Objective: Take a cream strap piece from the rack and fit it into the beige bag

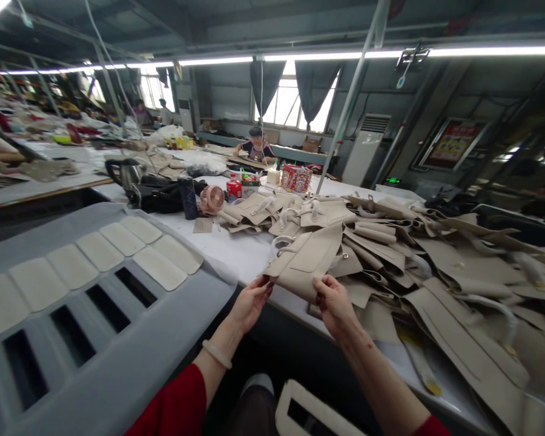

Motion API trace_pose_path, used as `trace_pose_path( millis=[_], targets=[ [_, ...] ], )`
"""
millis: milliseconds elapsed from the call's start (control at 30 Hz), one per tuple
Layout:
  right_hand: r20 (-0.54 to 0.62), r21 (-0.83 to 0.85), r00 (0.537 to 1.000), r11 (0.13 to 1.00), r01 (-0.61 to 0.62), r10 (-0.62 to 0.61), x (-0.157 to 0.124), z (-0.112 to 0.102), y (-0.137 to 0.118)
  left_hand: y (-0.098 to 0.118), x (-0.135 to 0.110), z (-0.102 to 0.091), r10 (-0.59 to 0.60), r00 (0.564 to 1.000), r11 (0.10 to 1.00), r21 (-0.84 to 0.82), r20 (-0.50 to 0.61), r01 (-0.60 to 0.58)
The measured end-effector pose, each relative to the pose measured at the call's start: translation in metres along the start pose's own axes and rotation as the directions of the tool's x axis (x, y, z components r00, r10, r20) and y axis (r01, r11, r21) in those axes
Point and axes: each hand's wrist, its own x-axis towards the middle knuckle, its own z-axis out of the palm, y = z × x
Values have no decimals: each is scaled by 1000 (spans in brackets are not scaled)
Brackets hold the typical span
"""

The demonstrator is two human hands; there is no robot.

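Between my two hands is a beige leather bag panel (pixel 306 257) with a stitched flap and a small metal fitting. My left hand (pixel 249 303) pinches its left corner, fingers partly under the edge. With thumb and fingers closed, my right hand (pixel 335 303) grips its lower right edge. The panel is held tilted just over the front edge of the white table. A wrapped handle loop (pixel 281 242) shows at its far left side. Right behind it lies a heap of similar beige bag pieces (pixel 381 242), several with plastic-wrapped handles.
To the left, a grey-covered table (pixel 163 321) carries rows of pale rounded panels (pixel 84 248) and dark rectangular slots. A kettle (pixel 129 175), a pink fan (pixel 212 200), a dark tumbler (pixel 188 198) and a red patterned box (pixel 297 178) stand behind. A co-worker (pixel 255 148) sits across the table.
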Motion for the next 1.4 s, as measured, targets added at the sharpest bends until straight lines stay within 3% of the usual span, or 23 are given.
trace_pose_path(
  millis=[100,267,400,533,633,733,800,933,1067,1167,1267,1333,1400],
  targets=[
    [45,55,998,998,-44,42,-7,-10,-7,5,-11,14,38,999,999,-23,34,-38],
    [69,37,996,998,-55,52,-11,-32,-6,11,-18,29,91,984,985,133,151,-112],
    [72,-92,997,996,-24,30,-13,-47,-2,11,-7,42,109,983,974,181,150,-136],
    [-26,-331,997,942,61,-74,-3,-64,-2,14,13,55,177,975,982,40,136,-184],
    [-55,-576,973,803,152,-224,16,-74,-2,16,25,61,195,973,980,-59,126,-189],
    [63,-775,944,581,250,-323,41,-74,3,20,30,65,166,978,981,-124,130,-150],
    [145,-852,938,442,281,-316,56,-70,10,30,29,67,145,984,977,-170,104,-126],
    [200,-933,956,256,253,-216,76,-68,24,76,16,62,124,992,961,-247,-1,-121],
    [196,-949,961,211,236,-193,81,-65,20,125,-21,45,83,996,968,-232,-39,-90],
    [220,-916,942,279,288,-252,56,-46,2,140,-61,32,39,993,975,-213,-109,-62],
    [304,-825,903,391,409,-304,-4,-13,-19,136,-96,21,-9,972,970,-237,-233,-48],
    [412,-642,826,520,563,-385,-55,10,-29,126,-115,10,-65,965,962,-272,-254,-6],
    [530,-444,704,553,705,-472,-101,29,-34,111,-134,-7,-104,973,949,-314,-206,35]
  ],
)
